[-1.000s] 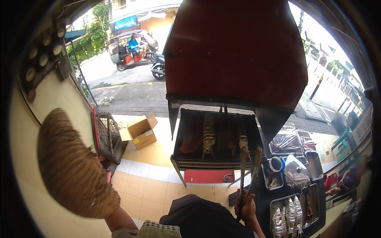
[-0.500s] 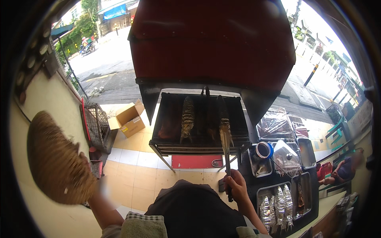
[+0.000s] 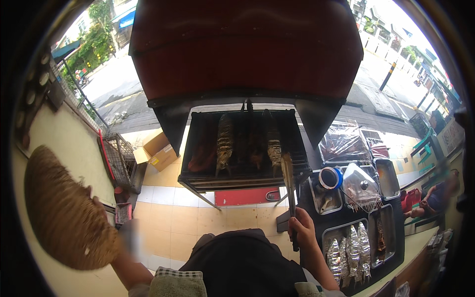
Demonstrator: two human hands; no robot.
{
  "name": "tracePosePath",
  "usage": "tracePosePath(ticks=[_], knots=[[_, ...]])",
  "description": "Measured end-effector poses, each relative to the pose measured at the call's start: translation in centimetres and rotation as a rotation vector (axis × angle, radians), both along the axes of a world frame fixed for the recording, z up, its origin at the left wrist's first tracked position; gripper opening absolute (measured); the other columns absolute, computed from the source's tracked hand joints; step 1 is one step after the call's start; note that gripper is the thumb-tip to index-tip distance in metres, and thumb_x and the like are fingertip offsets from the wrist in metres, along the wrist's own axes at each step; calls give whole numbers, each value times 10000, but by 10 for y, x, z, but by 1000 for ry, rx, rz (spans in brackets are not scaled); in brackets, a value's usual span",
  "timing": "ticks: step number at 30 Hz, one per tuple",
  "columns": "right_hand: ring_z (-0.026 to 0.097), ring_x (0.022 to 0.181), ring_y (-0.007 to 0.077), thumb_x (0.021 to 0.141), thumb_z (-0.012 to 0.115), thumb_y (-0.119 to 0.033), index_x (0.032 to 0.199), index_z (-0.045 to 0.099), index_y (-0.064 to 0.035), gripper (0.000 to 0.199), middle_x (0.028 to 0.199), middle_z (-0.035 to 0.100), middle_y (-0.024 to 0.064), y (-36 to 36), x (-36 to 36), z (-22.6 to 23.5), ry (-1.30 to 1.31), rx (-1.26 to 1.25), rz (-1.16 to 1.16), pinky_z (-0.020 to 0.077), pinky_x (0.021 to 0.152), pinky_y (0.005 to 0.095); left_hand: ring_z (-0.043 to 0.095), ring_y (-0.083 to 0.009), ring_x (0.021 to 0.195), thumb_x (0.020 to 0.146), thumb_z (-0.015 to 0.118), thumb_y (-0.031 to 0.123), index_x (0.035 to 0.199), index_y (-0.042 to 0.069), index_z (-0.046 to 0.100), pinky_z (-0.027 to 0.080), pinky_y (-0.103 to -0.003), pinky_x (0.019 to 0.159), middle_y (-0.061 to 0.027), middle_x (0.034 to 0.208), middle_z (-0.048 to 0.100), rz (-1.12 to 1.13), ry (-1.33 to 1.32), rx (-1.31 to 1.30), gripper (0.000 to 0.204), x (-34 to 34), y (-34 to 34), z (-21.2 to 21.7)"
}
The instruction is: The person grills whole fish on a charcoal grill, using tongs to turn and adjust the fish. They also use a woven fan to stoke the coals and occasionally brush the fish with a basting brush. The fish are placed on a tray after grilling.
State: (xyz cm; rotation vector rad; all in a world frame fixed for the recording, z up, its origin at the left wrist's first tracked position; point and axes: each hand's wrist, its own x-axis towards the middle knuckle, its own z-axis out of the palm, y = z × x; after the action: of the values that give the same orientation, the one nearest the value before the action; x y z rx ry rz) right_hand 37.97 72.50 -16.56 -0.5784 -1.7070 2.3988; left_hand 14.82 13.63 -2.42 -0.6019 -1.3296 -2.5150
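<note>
Grilling fish over coals: tongs in one hand, fan in the other.

Right hand (image 3: 303,228) fingers wrapped closed round the tongs (image 3: 288,184) near the handle end; tips reach the near edge of the grill (image 3: 245,148), just beside the rightmost fish (image 3: 272,140). Left hand (image 3: 127,237) is blurred, apparently closed on the woven fan (image 3: 64,210), held wide left, well apart from the coals. Judgement: grip each fish mid-body and lift gently so skin doesn't tear; fan low toward the coals. Foil-wrapped parcels (image 3: 349,247) sit in the tray (image 3: 391,247) at right.
</note>
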Motion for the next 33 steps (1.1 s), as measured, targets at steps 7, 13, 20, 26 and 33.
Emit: tracePosePath(ticks=[7,13,20,26,33], knots=[[559,571,89,993,673,-157,1326,531,29,407,841,565,7,-26,0,6,15,-20,-72,461,495,253,664,-218,969,1010,655,257,1171,-47,676,565,-380,893,-128,1090,702,601,-402,-405,345,-23,-3,-8],[571,581,91,996,671,-173,1320,534,30,406,830,566,9,-54,-13,11,-37,43,-50,465,498,258,511,-154,509,1105,442,189,1225,-85,603,513,-296,511,-232,1033,678,-390,336,452,339,-45,-27,26],[569,553,97,1001,632,-171,1285,547,40,364,796,580,17,-77,-14,5,-51,57,-41,469,473,253,636,-196,917,991,686,224,1196,-27,634,522,-351,859,-75,1060,682,476,-372,-1017,329,-78,-10,-71],[555,570,84,998,695,-196,1305,540,41,417,802,565,11,-88,-9,5,-65,56,-26,457,509,256,648,-193,914,1026,614,250,1205,-55,629,546,-350,811,-113,1081,689,-257,331,577,354,-23,-34,33],[556,626,86,964,757,-330,1231,572,14,474,784,569,4,-96,-13,-3,-62,110,-18,437,558,269,618,-172,953,991,685,191,1228,-39,620,510,-317,868,-77,1072,667,632,-379,-1011,336,-97,-19,-54]])
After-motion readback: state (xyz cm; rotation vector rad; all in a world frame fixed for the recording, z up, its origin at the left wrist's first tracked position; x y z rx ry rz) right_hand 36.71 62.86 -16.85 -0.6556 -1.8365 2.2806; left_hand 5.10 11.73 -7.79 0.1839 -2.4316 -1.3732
